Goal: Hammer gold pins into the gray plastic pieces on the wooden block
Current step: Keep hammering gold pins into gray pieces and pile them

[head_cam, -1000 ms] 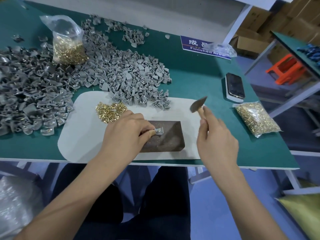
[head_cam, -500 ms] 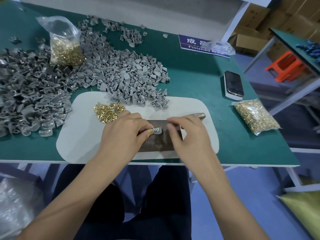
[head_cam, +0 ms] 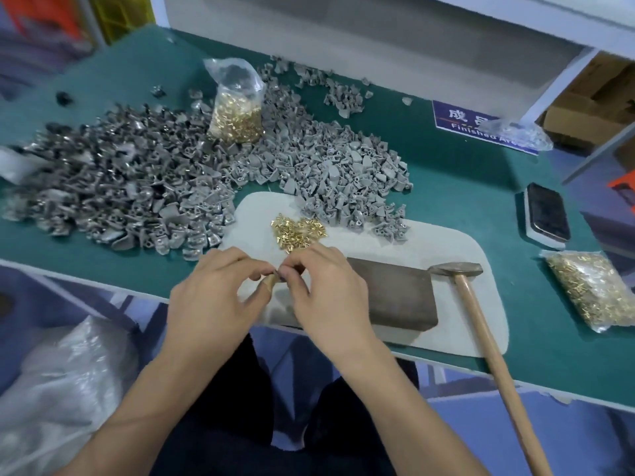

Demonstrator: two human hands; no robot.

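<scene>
A green table [head_cam: 446, 187] carries everything, and at its far edge a blue sign [head_cam: 481, 127] shows white Chinese characters above the partly hidden English words "Finished Are…", its right end covered by a crumpled clear bag [head_cam: 519, 134]. Heaps of gray plastic pieces [head_cam: 171, 187] spread across the table's left and middle, reaching onto the far edge of a pale mat [head_cam: 457, 249]. On that mat lies the dark wooden block [head_cam: 395, 297], bare on top. A hammer [head_cam: 481, 324] lies just right of the block, its metal head by the block's far right corner and its wooden handle running off the near table edge. A bag of gold pins [head_cam: 237, 111] stands among the gray pieces; a second bag of pins [head_cam: 587, 290] lies flat at the right, near a dark phone [head_cam: 548, 216]. A small loose pile of gold pins [head_cam: 297, 231] sits on the mat beyond the hands.

The left hand [head_cam: 213, 300] and right hand [head_cam: 326, 297] meet at the mat's near left, left of the block, fingers curled inward, fingertips touching. They pinch something small between them; what it is cannot be told. The left thumb tip is wrapped in tan tape.
</scene>
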